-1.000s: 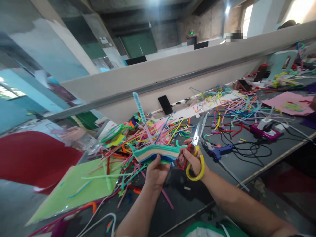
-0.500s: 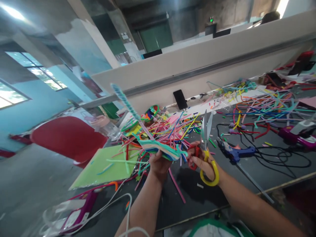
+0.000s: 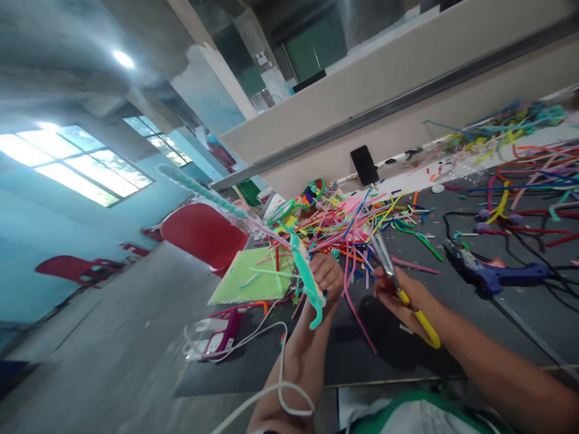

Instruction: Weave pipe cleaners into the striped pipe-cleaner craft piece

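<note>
My left hand (image 3: 326, 276) is closed around a craft piece made of pipe cleaners (image 3: 306, 274), its teal edge turned toward me. A long fuzzy stem (image 3: 203, 196), teal shading to pink, sticks out from it to the upper left. Scissors (image 3: 388, 265) with yellow and red handles are in my right hand (image 3: 402, 295), fingers wrapped round the handles. Their blades point up and away, nearly together and apart from the craft piece. Beyond both hands lies a heap of loose coloured pipe cleaners (image 3: 335, 226).
A blue glue gun (image 3: 497, 274) with a black cord lies to the right. At left are a green sheet (image 3: 244, 283), a purple device (image 3: 221, 337) and a white cable (image 3: 283, 361) crossing near my left forearm. A phone (image 3: 364, 165) leans on the partition; a red chair (image 3: 203, 235) stands beyond.
My left hand has turned the craft piece from lying flat to edge-on, its stem swinging lower left. The scissors have rotated and closed more. My view has shifted left.
</note>
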The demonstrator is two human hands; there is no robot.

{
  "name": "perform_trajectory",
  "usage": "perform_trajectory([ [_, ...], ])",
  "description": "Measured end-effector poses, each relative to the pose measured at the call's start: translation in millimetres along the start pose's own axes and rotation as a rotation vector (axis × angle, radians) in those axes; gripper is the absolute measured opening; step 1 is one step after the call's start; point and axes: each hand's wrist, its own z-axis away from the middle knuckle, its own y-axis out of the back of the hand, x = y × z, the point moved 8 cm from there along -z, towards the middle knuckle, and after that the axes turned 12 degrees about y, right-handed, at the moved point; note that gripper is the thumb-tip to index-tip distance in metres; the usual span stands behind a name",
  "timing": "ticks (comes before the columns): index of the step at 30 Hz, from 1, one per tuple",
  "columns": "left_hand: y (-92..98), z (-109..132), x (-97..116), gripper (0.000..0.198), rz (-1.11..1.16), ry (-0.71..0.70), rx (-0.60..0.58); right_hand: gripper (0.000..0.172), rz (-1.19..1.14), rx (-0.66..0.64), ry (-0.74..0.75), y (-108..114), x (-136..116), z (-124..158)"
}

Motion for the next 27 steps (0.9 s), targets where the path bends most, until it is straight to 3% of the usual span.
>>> perform_trajectory([
  [4, -21.1, 0, -5, 0.041, 0.004, 0.125, -0.24, 0.03, 0.136, -0.088, 0.085, 0, -11, -2],
  [6, -28.2, 0, -3, 0.034, 0.004, 0.137, -0.283, 0.03, 0.133, -0.087, 0.086, 1, -12, -2],
  [10, -20.6, -4, 3, 0.019, 0.022, 0.064, -0.105, 0.034, -0.183, 0.062, -0.049, 7, -5, 0],
  [12, -17.8, -5, 1, 0.025, 0.011, 0.049, -0.036, 0.033, -0.367, 0.177, -0.07, 13, -3, -2],
  [16, -25.5, -1, -9, 0.041, -0.077, 0.112, -0.05, 0.033, -0.5, 0.381, -0.033, 31, -1, -5],
  [27, -37.9, 4, -22, 0.049, -0.163, 0.204, -0.096, 0.041, -0.388, 0.39, -0.072, 36, 3, -3],
])
